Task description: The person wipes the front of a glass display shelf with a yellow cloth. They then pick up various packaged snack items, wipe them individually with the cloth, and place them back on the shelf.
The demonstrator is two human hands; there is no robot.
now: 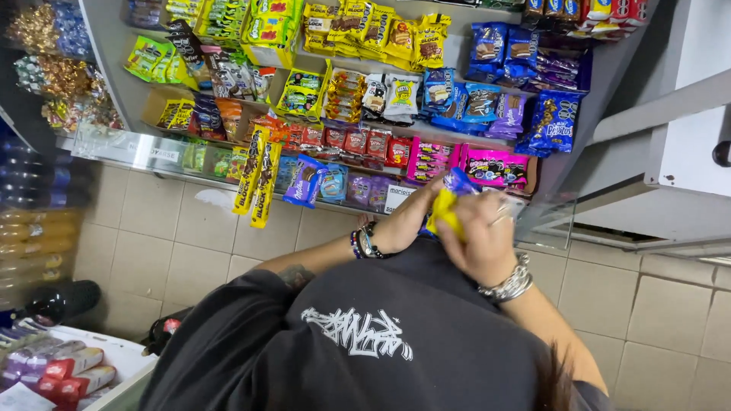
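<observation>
Black printed shirt (358,342) nearest lens. Yellow-and-blue crinkly snack wrapper (448,204) pinched between left hand (402,224) and right hand (478,236), fingers closed, before sweets shelf (320,122). Risk: loose pinch; wrapper could slip to tiled floor (175,251).

The yellow and purple wrapper (449,199) gripped between the left hand (401,222) and the right hand (481,237) looks like thin, glossy plastic film, crinkled where the fingers pinch it. The right wrist carries a bright, shiny metal bracelet (509,285); the left wrist wears beaded bands (366,242), some dark and matt, some glinting. The black T-shirt (365,342) is soft, matt cloth with a flat white print. The snack packets (426,99) on the shelves (122,76) are shiny foil and plastic; the shelves themselves look like smooth painted metal. The floor tiles (175,243) are beige, smooth and slightly matt, with dark grout lines.
</observation>
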